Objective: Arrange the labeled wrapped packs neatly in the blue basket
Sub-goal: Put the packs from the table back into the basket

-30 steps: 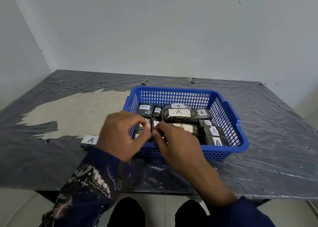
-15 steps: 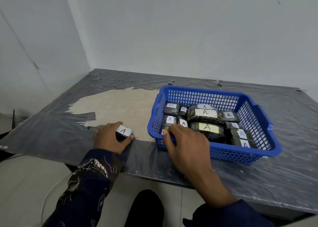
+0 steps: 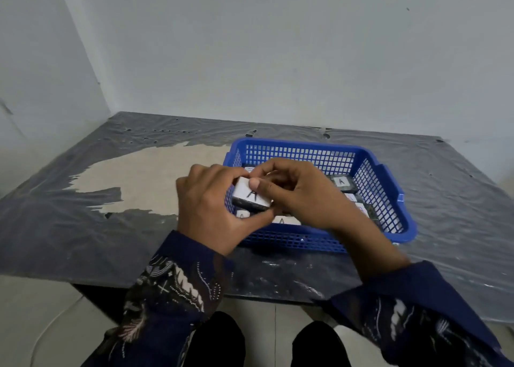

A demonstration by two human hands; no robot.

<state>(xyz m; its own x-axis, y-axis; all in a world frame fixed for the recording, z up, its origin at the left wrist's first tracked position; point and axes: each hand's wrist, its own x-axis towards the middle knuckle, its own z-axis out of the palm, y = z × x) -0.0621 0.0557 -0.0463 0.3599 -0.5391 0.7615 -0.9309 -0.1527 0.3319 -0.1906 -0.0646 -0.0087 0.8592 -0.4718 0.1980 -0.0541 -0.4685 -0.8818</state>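
A blue plastic basket (image 3: 383, 188) sits on the table right of centre. Several dark wrapped packs with white "A" labels lie inside it; one shows at the back right (image 3: 341, 182), others are hidden by my hands. Over the basket's near left corner I hold one more labeled pack (image 3: 251, 197), dark with a white "A" label on top. My left hand (image 3: 205, 211) grips it from the left and below. My right hand (image 3: 300, 194) holds it from the right, thumb on the label.
The table (image 3: 83, 227) is covered with grey plastic sheeting, torn to bare beige at the left middle. Walls stand close behind and to the left. The table's front edge runs just below my wrists, with my knees under it.
My left hand has lifted the labeled pack from the table at the left and carried it right to the basket's corner. My right hand has come up from the basket to hold it too.
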